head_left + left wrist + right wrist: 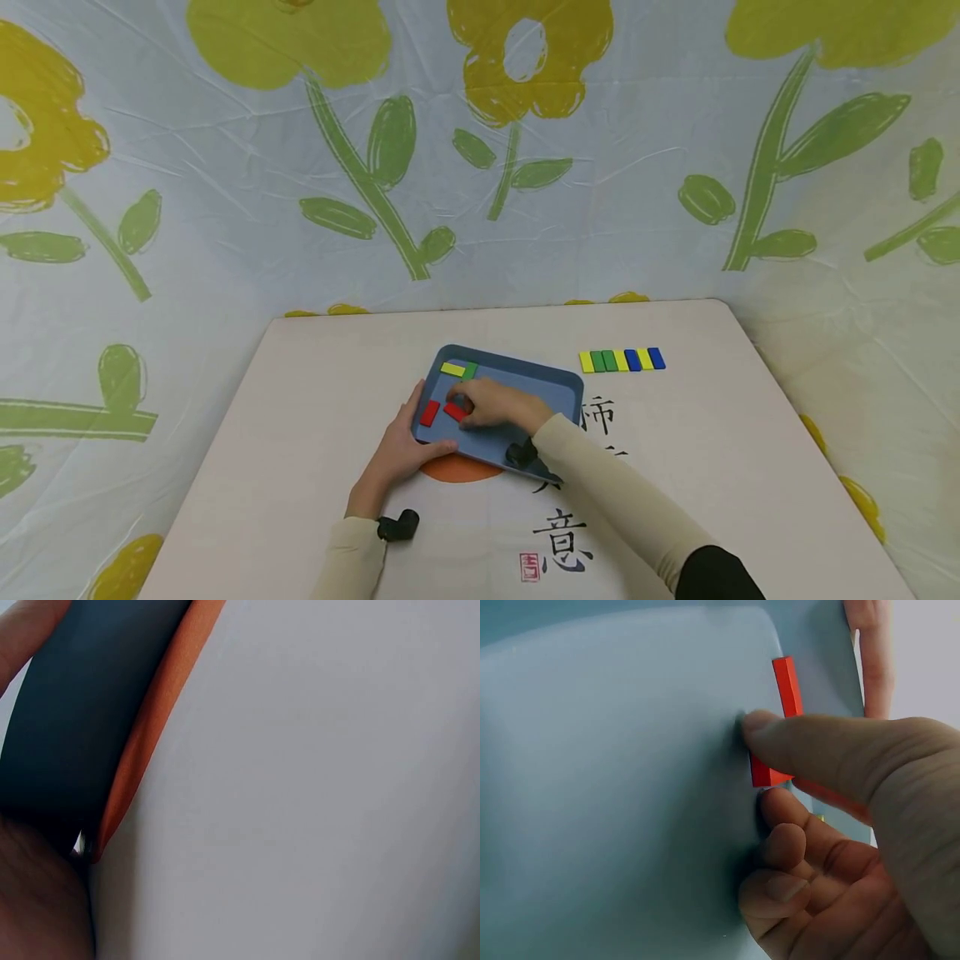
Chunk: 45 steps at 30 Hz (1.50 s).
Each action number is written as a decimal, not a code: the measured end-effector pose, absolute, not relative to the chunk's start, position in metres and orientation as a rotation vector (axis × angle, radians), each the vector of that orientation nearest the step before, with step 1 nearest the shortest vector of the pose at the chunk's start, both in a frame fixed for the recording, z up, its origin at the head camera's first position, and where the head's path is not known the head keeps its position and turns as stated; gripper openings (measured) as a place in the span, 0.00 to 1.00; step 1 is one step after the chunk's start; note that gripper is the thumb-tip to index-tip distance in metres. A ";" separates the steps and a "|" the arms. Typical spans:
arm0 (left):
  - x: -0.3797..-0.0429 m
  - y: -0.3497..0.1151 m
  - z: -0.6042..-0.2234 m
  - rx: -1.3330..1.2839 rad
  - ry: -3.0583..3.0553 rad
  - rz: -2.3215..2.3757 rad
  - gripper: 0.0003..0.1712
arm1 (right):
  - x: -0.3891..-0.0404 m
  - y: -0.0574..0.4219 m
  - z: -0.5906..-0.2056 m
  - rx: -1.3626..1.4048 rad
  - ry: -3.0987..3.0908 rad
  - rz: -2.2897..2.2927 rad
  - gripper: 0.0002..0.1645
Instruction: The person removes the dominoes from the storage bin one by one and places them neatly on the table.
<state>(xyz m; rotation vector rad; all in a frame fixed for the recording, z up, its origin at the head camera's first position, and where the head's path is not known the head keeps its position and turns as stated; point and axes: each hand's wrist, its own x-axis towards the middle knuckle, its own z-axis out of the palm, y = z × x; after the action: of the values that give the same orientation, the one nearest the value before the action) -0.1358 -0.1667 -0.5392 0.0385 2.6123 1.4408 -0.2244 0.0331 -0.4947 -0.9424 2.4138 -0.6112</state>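
A blue-grey tray (525, 379) lies at a slant on the table, and my left hand (397, 454) grips its near left corner, thumb along the near rim and fingers along the left side. Inside the tray, my right hand (491, 404) pinches a red block (454, 412) between thumb and fingers, low over the tray floor. The right wrist view shows the thumb across this red block (762, 774). Just left of it lies a second red block (430, 413). Farther back, a yellow block (452, 369) meets a green block (470, 371) end to side.
Right of the tray, a row of several yellow, green and blue blocks (622, 360) lies on the table (337, 358). Black characters, a red seal print (529, 567) and an orange shape (461, 470) mark the tabletop. Flower-patterned cloth (600, 167) surrounds the table.
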 end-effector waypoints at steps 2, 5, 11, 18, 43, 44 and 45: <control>-0.136 -0.167 -0.539 0.040 2.610 1.444 0.65 | -0.225 0.034 -0.494 -0.943 2.418 -0.606 0.28; -0.135 -0.166 -0.540 0.034 2.599 1.447 0.65 | -0.226 0.039 -0.494 -0.934 2.417 -0.630 0.28; -0.135 -0.166 -0.541 0.027 2.591 1.441 0.66 | -0.234 0.064 -0.487 -0.904 2.459 -0.698 0.28; -0.133 -0.167 -0.538 0.015 2.605 1.403 0.66 | -0.246 0.104 -0.472 -0.808 2.499 -0.807 0.28; -0.134 -0.168 -0.538 0.036 2.630 1.378 0.66 | -0.258 0.251 -0.454 -0.453 2.721 -0.870 0.30; -0.134 -0.168 -0.538 0.034 2.629 1.378 0.66 | -0.258 0.256 -0.455 -0.448 2.733 -0.857 0.29; -0.134 -0.168 -0.538 0.031 2.627 1.379 0.66 | -0.258 0.260 -0.456 -0.433 2.750 -0.840 0.29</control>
<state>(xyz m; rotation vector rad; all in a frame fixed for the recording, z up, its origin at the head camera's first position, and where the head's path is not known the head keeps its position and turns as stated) -0.1343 -0.1675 -0.5381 0.0305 2.6269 1.3793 -0.2579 0.2603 -0.4560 -0.4333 2.7504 -0.8404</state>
